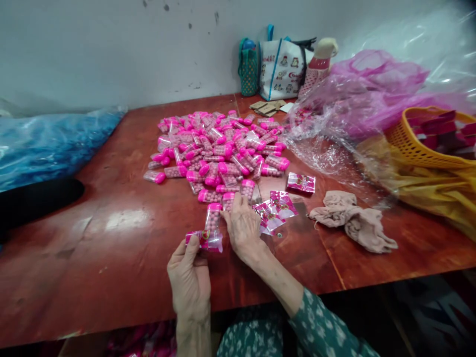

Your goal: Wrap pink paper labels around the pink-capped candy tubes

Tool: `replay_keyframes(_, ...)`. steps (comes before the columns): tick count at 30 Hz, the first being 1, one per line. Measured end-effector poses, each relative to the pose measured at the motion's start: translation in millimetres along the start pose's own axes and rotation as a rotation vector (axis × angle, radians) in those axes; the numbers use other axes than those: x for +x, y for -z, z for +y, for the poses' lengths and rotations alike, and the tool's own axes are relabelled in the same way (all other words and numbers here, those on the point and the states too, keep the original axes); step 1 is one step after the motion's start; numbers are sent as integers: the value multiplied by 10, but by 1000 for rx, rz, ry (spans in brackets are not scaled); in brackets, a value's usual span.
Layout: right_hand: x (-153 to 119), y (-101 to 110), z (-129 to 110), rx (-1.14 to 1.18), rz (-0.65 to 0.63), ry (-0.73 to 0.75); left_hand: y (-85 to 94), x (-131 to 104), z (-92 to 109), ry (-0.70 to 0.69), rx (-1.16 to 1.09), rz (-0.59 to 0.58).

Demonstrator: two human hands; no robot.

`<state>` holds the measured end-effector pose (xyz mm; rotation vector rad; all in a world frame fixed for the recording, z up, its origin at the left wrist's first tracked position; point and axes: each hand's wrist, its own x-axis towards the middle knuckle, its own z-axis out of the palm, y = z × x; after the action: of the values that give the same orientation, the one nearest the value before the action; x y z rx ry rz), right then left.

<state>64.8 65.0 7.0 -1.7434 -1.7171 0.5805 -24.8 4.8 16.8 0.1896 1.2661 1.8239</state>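
My left hand (190, 275) pinches a small pink printed plastic wrapper (204, 240) between thumb and fingers, low over the table's front. Just behind the wrapper is a clear tube (213, 218) of pink beads with a pink cap. Its lower end meets the wrapper; whether it is inside, I cannot tell. My right hand (243, 228) is at the near edge of the heap, its thumb and fingers closed around another pink-capped tube (228, 201), partly hidden by the hand. Several similar tubes lie in a loose heap (219, 144) beyond. Flat pink wrappers (283, 204) lie right of my right hand.
A single wrapper (301, 183) and a crumpled beige cloth (353, 220) lie to the right. Farther right are clear plastic film (327, 153) and a yellow basket (420, 144) of dark red packets. Blue plastic bags (55, 144) sit left; a white bag (282, 69) stands behind.
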Motion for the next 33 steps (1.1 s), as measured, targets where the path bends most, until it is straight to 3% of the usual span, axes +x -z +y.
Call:
replay_keyframes(4, -132, 118, 77, 103, -18, 33, 23, 11, 14, 20, -38, 22)
replay_keyframes(8, -268, 367, 174, 258, -85, 22, 53, 21, 20, 29, -45, 29)
replay_keyframes(12, -434, 645, 264, 840, -343, -165, 21, 6, 9, 19, -31, 7)
replay_keyframes(15, -546, 762, 288, 1065, -437, -274, -39, -32, -13, 18, -13, -28)
replay_keyframes(28, -604, 837, 388, 1107, -631, -261, -142, -161, -77, -26, 96, -152)
replay_keyframes(33, -628, 846, 344, 1014, -576, -222, -211, -194, -147, -74, 81, -151)
